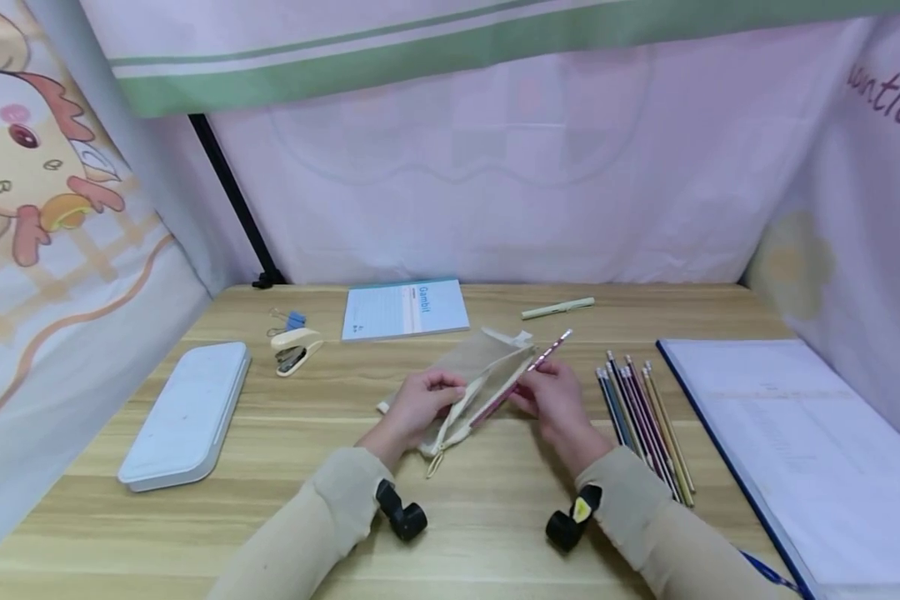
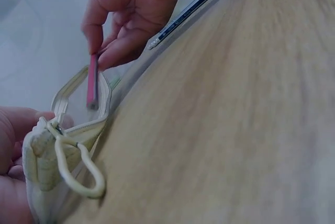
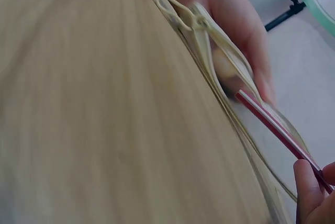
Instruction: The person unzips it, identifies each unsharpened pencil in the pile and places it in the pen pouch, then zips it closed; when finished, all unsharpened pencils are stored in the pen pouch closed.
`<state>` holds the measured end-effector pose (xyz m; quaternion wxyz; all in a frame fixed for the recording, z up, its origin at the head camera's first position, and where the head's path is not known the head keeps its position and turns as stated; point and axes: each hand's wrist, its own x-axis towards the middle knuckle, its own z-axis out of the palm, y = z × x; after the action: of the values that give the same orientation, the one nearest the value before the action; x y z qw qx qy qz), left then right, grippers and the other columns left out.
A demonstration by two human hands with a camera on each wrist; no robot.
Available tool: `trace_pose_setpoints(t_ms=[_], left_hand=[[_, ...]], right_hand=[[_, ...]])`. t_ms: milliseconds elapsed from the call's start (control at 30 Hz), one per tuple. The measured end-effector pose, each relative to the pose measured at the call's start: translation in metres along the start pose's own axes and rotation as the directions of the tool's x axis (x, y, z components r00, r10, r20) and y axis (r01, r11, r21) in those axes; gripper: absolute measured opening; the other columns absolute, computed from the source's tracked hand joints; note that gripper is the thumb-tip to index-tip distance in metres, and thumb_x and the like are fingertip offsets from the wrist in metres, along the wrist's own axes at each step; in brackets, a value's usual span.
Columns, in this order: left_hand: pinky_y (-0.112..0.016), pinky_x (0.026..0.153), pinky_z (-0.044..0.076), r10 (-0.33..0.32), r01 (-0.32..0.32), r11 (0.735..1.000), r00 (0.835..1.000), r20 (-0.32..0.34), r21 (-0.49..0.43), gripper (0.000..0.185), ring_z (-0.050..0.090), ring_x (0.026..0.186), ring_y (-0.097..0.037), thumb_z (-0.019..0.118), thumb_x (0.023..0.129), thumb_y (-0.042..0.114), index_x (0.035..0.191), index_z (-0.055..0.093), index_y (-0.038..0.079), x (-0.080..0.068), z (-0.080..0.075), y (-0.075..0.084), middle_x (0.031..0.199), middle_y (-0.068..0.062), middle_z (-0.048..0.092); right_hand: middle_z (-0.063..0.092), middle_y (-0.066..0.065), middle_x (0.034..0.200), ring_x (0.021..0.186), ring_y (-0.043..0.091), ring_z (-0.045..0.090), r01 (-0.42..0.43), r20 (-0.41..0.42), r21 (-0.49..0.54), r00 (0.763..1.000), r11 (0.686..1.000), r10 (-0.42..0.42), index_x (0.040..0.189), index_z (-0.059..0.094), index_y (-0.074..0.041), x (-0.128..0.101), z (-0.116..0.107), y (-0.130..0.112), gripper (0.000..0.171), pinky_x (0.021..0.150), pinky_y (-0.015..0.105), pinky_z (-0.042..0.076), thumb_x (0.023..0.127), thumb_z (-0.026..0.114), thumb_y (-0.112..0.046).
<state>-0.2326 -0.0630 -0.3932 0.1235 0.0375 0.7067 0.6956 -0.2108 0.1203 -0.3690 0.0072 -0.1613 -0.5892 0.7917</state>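
Observation:
A cream mesh pencil pouch (image 1: 474, 380) lies tilted on the wooden desk (image 1: 270, 500), its zip mouth open. My left hand (image 1: 418, 407) grips the pouch's near edge (image 2: 42, 156) and holds the mouth apart. My right hand (image 1: 557, 398) pinches a pink pencil (image 1: 527, 373) whose lower end is inside the pouch mouth (image 2: 92, 85). In the right wrist view the pink pencil (image 3: 272, 124) slants into the opening beside my left hand's fingers (image 3: 246, 35). The zip pull cord (image 2: 78, 174) hangs off the pouch's near end.
Several coloured pencils (image 1: 645, 417) lie in a row right of my right hand, beside an open folder (image 1: 795, 450). A white case (image 1: 187, 412), a stapler (image 1: 294, 348), binder clips (image 1: 291, 319), a notebook (image 1: 405, 308) and a green pen (image 1: 558, 308) sit farther back.

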Motion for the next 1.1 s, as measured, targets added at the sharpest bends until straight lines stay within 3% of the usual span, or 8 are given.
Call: trace_pose_setpoints(t_ms=[333,600,767,900,1100], left_hand=[[-0.023,0.069,0.050,-0.012,0.009,0.997,0.999,-0.037,-0.077,0.015,0.059,0.078,-0.013,0.064,0.081,-0.001,0.096,0.066,-0.003,-0.002,0.002,0.002,0.085,-0.003,0.063],[-0.022,0.065,0.050,0.016,-0.020,0.994,0.999,-0.033,-0.109,0.018,0.059,0.072,-0.011,0.066,0.080,0.000,0.097,0.065,-0.004,-0.001,0.002,-0.001,0.084,-0.004,0.064],[-0.022,0.066,0.049,0.022,-0.026,0.995,0.999,-0.042,-0.101,0.017,0.057,0.072,-0.010,0.066,0.080,0.000,0.096,0.066,-0.004,-0.001,0.003,-0.003,0.082,-0.001,0.063],[-0.022,0.066,0.049,0.019,-0.023,0.996,0.999,-0.044,-0.089,0.016,0.056,0.072,-0.010,0.067,0.079,0.000,0.095,0.066,-0.003,-0.001,0.003,-0.004,0.082,-0.001,0.062],[-0.022,0.065,0.048,0.036,-0.039,0.995,0.999,-0.026,-0.094,0.016,0.056,0.071,-0.010,0.066,0.080,-0.001,0.095,0.066,-0.004,0.000,0.004,-0.004,0.080,0.000,0.061]], right_hand=[[0.058,0.013,0.083,0.064,0.013,0.061,-0.027,0.072,-0.038,0.997,0.999,0.030,0.113,0.043,0.012,-0.011,0.031,0.024,0.034,0.063,0.024,0.055,0.081,0.056,0.009],[0.057,0.012,0.082,0.061,0.011,0.061,-0.037,0.081,-0.084,0.996,0.996,0.044,0.119,0.037,0.011,-0.008,0.025,0.026,0.042,0.061,0.022,0.054,0.083,0.058,0.007],[0.059,0.010,0.076,0.060,0.010,0.061,-0.013,0.136,-0.208,0.990,0.978,0.042,0.121,0.036,0.011,-0.007,-0.006,0.005,0.042,0.059,0.022,0.053,0.084,0.054,0.006],[0.060,0.008,0.078,0.063,0.010,0.061,0.065,0.235,-0.333,0.972,0.941,0.016,0.123,0.035,0.014,-0.007,-0.051,-0.018,0.041,0.063,0.024,0.054,0.087,0.051,0.003],[0.059,0.000,0.081,0.068,0.007,0.062,0.129,0.268,-0.432,0.963,0.892,-0.009,0.119,0.038,0.014,-0.005,-0.111,-0.045,0.035,0.065,0.023,0.054,0.091,0.051,-0.004]])
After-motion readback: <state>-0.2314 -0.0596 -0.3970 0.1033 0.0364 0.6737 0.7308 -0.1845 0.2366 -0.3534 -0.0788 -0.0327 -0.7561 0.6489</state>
